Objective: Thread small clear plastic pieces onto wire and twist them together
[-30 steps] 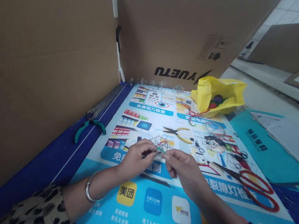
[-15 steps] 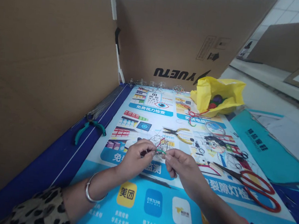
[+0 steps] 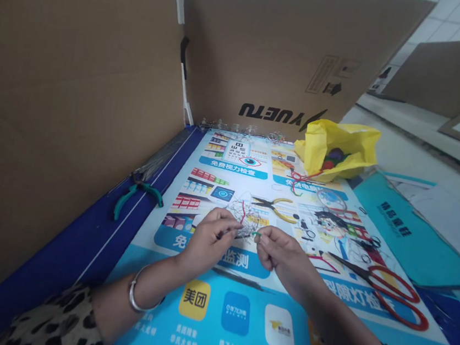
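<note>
Two hands pinched on one small wire tangle, just short of the yellow-handled pliers [image 3: 276, 207].

Left hand [image 3: 209, 242] has its fingertips closed on the near-left edge of the wire tangle [image 3: 245, 218]; right hand [image 3: 281, 251] is closed on a green strand end [image 3: 256, 234] at the tangle's near-right edge — a two-point grip that appears to keep the fine wire taut and lifted off the poster-covered desk [image 3: 234, 311]. Red-handled scissors [image 3: 383, 284] lie well right of the pliers, the yellow bag [image 3: 341, 146] beyond them, green-handled pliers [image 3: 138, 194] well left by the cardboard wall [image 3: 71, 110] — all apparently kept within reach.
</note>
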The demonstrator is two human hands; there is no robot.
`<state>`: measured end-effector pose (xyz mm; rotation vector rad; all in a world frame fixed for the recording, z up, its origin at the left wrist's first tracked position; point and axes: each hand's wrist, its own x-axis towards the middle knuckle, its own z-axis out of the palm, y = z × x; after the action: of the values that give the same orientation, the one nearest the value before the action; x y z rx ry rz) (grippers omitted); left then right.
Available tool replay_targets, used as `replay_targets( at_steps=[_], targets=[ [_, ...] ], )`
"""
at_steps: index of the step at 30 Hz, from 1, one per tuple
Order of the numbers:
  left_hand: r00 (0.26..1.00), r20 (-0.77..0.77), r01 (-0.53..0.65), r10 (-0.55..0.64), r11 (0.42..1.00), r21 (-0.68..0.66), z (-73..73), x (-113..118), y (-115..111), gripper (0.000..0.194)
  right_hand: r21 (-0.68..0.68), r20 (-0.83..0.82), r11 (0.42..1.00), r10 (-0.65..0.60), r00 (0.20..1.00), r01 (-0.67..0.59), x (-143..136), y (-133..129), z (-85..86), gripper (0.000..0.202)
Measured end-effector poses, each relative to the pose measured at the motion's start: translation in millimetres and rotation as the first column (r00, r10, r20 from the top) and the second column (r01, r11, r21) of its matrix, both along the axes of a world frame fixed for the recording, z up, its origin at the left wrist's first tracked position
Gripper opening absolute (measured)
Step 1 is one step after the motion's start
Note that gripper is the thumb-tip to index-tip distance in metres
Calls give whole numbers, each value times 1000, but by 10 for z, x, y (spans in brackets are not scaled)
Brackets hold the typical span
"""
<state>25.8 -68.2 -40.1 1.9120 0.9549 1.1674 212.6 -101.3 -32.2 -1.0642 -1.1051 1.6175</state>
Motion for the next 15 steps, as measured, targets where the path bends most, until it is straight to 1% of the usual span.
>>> replay_targets(
  at_steps=[6, 11, 15],
  targets=[
    [995, 57, -81, 77, 994, 79, -20, -3, 0, 20, 39, -8, 998, 40, 999, -40, 62, 46, -20, 19],
    [993, 95, -80, 67, 987, 138, -29, -16, -20, 24, 75, 86, 994, 72, 994, -78, 105, 50, -19, 22],
    [996, 89, -44, 28, 981, 189, -43, -43, -46, 29, 125, 193, 986, 81, 978, -107, 147, 49, -34, 24]
  ],
)
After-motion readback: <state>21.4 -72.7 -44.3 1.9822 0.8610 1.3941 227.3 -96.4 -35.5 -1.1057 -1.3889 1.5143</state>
